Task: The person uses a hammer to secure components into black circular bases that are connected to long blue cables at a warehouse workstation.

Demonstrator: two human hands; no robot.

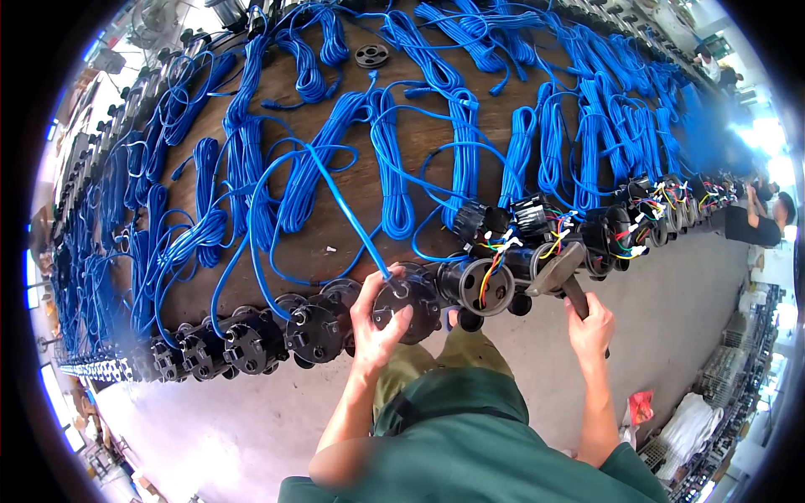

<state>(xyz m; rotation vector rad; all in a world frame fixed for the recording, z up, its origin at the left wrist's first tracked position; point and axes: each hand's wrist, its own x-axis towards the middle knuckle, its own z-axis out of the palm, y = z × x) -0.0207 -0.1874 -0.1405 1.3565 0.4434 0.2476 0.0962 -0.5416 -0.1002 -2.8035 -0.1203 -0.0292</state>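
My left hand (373, 323) is closed on a round black motor cover (422, 312) at the table's near edge, thumb and fingers on either side of its cable fitting. A blue cable (345, 205) rises from that fitting toward the bundles. My right hand (592, 327) grips the handle of a hammer (557, 269), whose head is raised in front of the open housings. Beside the cover, to the right, an open black cylindrical housing (487, 286) shows red and yellow wires inside. Its neighbour's coloured wires (553, 243) end in white connectors.
Coiled blue cable bundles (390, 168) cover much of the brown table (419, 126). More capped black units (249, 344) line the near edge to the left. A black disc (371, 56) lies far back. Another person (755, 225) stands at the far right, by more wired housings.
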